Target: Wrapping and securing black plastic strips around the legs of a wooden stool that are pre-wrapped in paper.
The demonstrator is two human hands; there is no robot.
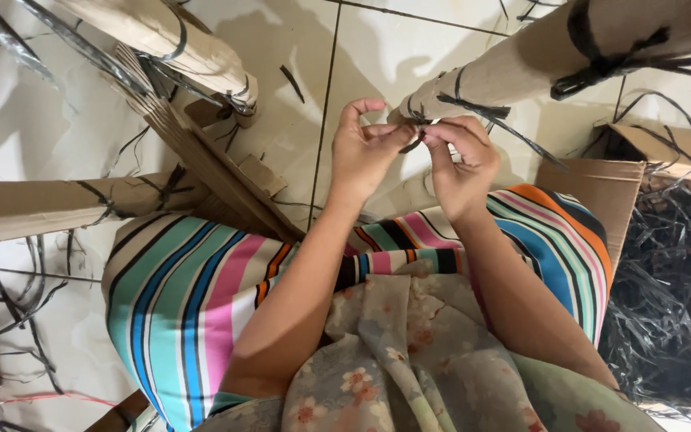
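Right now both my hands pinch one black strip (pixel 416 138) — left hand (pixel 365 156) and right hand (pixel 461 164) equally close — at the near end of the cardboard roll (pixel 521 60), whose long axis runs far-right.

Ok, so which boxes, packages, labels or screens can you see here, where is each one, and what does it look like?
Open cardboard box: right of the knees, plain brown, flaps up, full of dark plastic strips.
Cardboard roll: upper right, tan, tied with black strip; left hand and right hand pinch a black strip at its end.
Cardboard rolls: upper and middle left, tan, black-tied.
No labels or screens visible.
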